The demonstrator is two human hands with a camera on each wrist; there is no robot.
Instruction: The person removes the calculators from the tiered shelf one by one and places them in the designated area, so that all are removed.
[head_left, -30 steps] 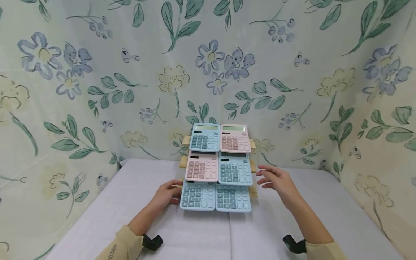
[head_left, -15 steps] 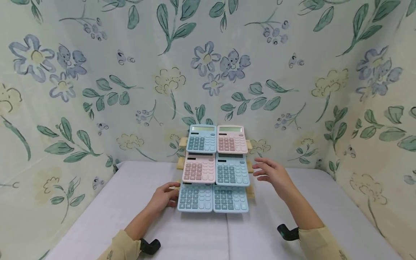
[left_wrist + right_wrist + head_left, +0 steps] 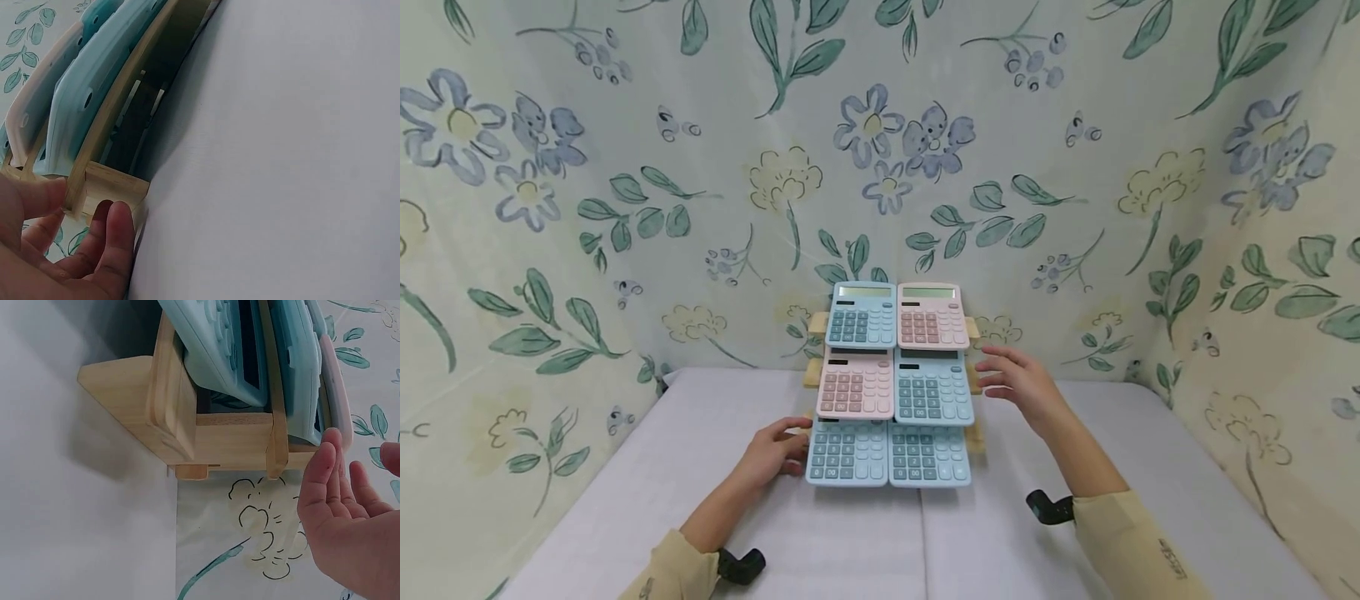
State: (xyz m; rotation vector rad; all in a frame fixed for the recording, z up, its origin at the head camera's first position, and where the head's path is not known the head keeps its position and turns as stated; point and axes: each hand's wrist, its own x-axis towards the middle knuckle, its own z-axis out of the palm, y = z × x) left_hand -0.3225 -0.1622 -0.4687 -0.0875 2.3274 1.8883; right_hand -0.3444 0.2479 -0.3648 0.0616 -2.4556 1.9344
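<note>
L hand (image 3: 771,454) is at left end of wooden rack (image 3: 231,442), thumb & fingers curved either side of the end wood; can't tell if it's gripping or just resting there. R hand (image 3: 1018,383) is beside rack's right end, approx level w/ mid tier, fingers loosely extended, thumb apart from them, nothing held; can't tell if fingertips touch the wood. Rack carries 6 calcs, 3 tiers x 2, leaning back, keys facing the person. Rack's btm tier: btm-left blue calc (image 3: 847,454), nearest L hand, & btm-right blue calc (image 3: 929,457) next to it, upper parts partly hidden by the tier above. Rack's mid tier: mid pink calc (image 3: 856,385) on left, mid blue calc (image 3: 933,388) on right, nearest R hand in head view. Rack's top tier: top blue calc (image 3: 861,315) on left, top pink calc (image 3: 933,316) on right, both displays in full view. Rack's wood ends jut out past the calcs both sides. In front of rack, wrists carry L black mount (image 3: 741,567) & R black mount (image 3: 1050,507), w/ L tan sleeve (image 3: 681,567) & R tan sleeve (image 3: 1135,542) behind them. Under rack: white cloth (image 3: 865,542). Behind rack & off both sides: floral curtain (image 3: 1037,125), blue/yellow blooms, green leaves.
</note>
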